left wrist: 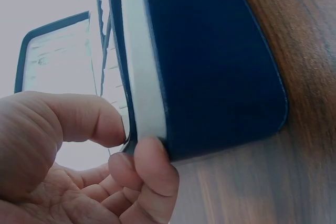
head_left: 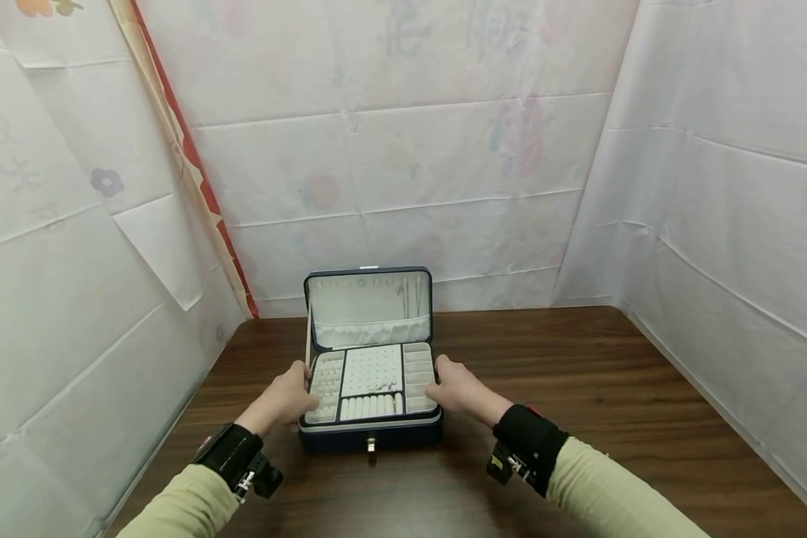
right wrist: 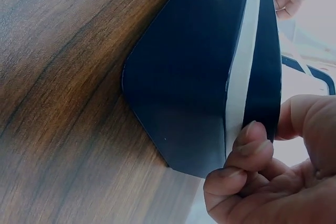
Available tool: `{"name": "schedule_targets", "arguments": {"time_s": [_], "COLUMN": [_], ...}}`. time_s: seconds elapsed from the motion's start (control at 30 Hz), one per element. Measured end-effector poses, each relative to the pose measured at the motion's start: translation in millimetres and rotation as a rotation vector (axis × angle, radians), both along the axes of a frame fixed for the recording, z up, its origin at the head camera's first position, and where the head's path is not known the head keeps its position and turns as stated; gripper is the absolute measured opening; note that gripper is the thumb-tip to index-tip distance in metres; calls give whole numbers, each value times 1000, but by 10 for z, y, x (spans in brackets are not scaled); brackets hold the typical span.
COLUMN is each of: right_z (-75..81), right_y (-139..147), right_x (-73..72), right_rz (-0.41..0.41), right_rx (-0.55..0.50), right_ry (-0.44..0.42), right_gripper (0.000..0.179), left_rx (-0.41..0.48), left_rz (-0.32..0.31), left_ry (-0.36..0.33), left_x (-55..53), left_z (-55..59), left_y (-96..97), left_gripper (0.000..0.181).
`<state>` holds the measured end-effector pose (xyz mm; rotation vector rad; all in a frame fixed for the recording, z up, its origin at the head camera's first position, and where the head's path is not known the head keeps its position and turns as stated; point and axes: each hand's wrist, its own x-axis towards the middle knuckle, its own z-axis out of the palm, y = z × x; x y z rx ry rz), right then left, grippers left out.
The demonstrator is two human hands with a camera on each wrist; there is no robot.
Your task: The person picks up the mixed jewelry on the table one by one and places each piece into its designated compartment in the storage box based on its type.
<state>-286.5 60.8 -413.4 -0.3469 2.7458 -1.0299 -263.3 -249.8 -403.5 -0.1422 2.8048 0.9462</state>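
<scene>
A dark blue jewelry box (head_left: 336,441) sits on the table, its lid (head_left: 370,299) raised at the back. Over the box's white inner rim (right wrist: 243,61) lies a jewelry tray (head_left: 373,366) with ring rolls, a dotted earring panel and small compartments. My left hand (head_left: 288,397) pinches the tray's left edge, thumb inside and fingers outside. On the opposite side, my right hand (head_left: 462,387) pinches the right edge the same way. The tray's dark side wall (right wrist: 266,72) stands above the white rim in the right wrist view. The tray hides the box's interior.
Several thin necklaces (head_left: 410,297) hang inside the lid. A metal clasp (head_left: 371,446) is on the box's front. The brown wooden table (head_left: 545,366) extends to both sides, with white sheeting (head_left: 390,172) behind it and at left and right.
</scene>
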Motion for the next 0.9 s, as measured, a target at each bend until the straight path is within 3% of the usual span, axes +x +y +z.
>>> {"name": "schedule_targets", "arguments": {"time_s": [0.37,0.57,0.9], "right_z": [-5,-52,-98], "right_y": [31,100,152], "right_x": [13,-26,-40], "right_rz": [14,-1,-12], "right_rx": [2,13,-17], "right_ry": [15,23,26], "right_gripper": [37,28,30], "left_rx": [21,68,136], "left_rz": [-5,-6,0], "left_ry": [21,-1,-20], "left_x": [-1,28,43], "left_z": [-97,-84,-78], "left_y": [13,74,89], "left_gripper": [54,59,57]}}
